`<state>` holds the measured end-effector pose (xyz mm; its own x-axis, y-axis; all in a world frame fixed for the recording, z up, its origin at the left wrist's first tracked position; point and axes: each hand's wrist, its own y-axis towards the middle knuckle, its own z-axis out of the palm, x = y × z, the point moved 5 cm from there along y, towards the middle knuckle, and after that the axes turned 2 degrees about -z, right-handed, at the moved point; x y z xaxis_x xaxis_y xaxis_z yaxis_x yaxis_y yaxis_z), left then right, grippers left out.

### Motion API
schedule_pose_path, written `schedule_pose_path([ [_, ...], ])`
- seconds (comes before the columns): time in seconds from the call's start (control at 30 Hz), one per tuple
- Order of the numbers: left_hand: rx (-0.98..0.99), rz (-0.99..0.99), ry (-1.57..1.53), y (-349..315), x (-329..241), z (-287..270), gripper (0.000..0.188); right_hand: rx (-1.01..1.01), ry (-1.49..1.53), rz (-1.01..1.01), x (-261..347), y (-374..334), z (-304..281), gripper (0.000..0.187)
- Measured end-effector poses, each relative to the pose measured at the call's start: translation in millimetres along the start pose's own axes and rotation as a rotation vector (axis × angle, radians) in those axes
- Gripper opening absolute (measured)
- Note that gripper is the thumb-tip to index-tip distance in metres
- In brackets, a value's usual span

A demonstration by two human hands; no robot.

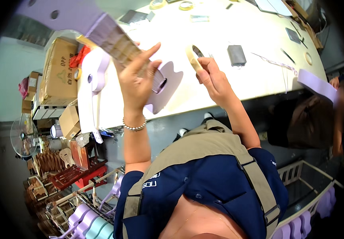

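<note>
A light purple ukulele (76,18) is held aloft at the upper left, slanting down toward the table's middle. Strips of tan masking tape (118,42) cover its neck. My left hand (136,81), a beaded bracelet at its wrist, is closed around the neck near the headstock (160,82); part of the neck is hidden behind the fingers. To the right, my right hand (216,81) pinches a roll of masking tape (192,59) between thumb and fingers, apart from the ukulele and above the white table (220,36).
Another purple ukulele (97,69) lies along the table's left side by a cardboard box (58,71). A dark grey block (236,55) and tape rolls (186,5) sit on the tabletop. At right, a co-worker handles a purple instrument (318,85). Racked purple and teal bodies (86,221) stand lower left.
</note>
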<state>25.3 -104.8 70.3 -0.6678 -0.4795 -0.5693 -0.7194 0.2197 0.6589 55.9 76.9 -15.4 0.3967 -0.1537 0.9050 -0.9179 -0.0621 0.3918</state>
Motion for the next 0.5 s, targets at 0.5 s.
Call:
schedule_pose_path([
  [0.5,-0.1,0.02,-0.012,-15.7,-1.5,-9.9,0.007,-0.173,-0.232,-0.396,52.5,38.2,41.8,0.023],
])
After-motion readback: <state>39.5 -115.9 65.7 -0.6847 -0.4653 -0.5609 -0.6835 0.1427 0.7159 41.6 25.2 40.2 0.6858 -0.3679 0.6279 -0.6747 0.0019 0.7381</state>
